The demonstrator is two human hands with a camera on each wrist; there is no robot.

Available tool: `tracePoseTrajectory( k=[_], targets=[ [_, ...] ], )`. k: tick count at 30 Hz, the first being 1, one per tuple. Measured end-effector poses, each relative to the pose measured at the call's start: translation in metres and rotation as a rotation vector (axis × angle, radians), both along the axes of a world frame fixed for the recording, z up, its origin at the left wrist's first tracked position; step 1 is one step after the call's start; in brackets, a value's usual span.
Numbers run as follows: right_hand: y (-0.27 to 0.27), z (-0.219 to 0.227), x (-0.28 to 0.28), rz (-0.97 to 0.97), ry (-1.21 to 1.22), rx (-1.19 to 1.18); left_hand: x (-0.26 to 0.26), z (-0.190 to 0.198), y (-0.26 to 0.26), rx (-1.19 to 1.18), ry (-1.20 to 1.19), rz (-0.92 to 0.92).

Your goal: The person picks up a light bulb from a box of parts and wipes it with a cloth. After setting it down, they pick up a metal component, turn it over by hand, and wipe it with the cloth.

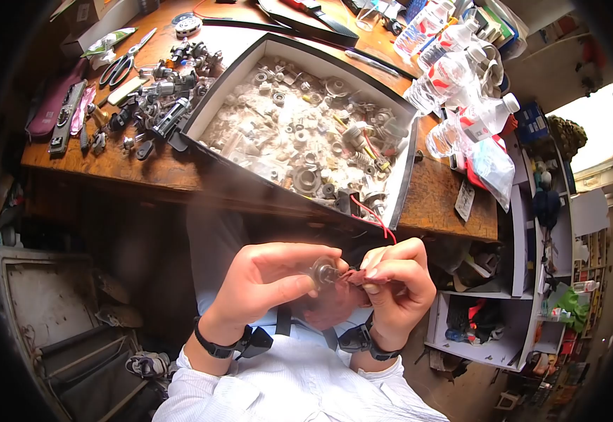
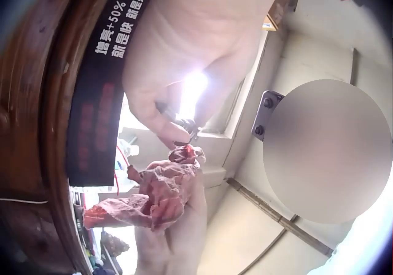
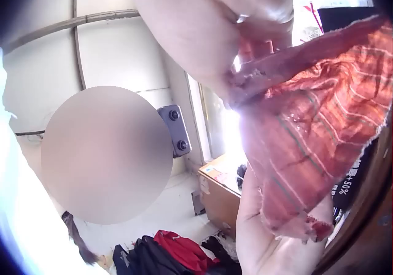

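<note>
Between thumb and fingers, the left hand [image 1: 268,278] holds a small round glass-and-metal part [image 1: 325,270], seen in the head view in front of the person's chest. A crumpled reddish striped cloth [image 3: 319,115] hangs from the pinched fingers of the right hand [image 1: 401,285], its edge touching the part. In the left wrist view the cloth [image 2: 163,192] lies just below the left fingertips, and the left hand [image 2: 190,48] covers most of the part. The tip of the part inside the cloth is hidden.
On the wooden table [image 1: 447,207] stands a black-edged box [image 1: 413,169] of dusty small parts, red wires [image 1: 373,212] at its near corner. Loose bulbs and fittings [image 1: 169,91], scissors [image 1: 127,62] lie left; plastic bottles [image 1: 454,77] stand right. Shelves [image 1: 486,348] are at the right.
</note>
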State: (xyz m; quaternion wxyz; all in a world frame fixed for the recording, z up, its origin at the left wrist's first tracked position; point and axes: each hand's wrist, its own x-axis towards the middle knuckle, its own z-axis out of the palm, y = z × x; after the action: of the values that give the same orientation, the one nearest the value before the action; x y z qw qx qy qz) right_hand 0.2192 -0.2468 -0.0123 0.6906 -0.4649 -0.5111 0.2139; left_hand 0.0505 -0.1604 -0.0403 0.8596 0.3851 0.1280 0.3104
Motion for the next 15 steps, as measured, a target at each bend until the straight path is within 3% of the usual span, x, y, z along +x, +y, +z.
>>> tracePoseTrajectory(
  k=[8, 15],
  targets=[
    [-0.0012, -0.0037, 0.0043, 0.042, -0.305, -0.078, 0.0019, 0.005, -0.0039, 0.072, -0.039, 0.058],
    [-0.0034, -0.0005, -0.0001, 0.048, -0.306, -0.104, 0.0002, 0.0029, -0.0018, 0.389, 0.037, 0.157]
  ],
)
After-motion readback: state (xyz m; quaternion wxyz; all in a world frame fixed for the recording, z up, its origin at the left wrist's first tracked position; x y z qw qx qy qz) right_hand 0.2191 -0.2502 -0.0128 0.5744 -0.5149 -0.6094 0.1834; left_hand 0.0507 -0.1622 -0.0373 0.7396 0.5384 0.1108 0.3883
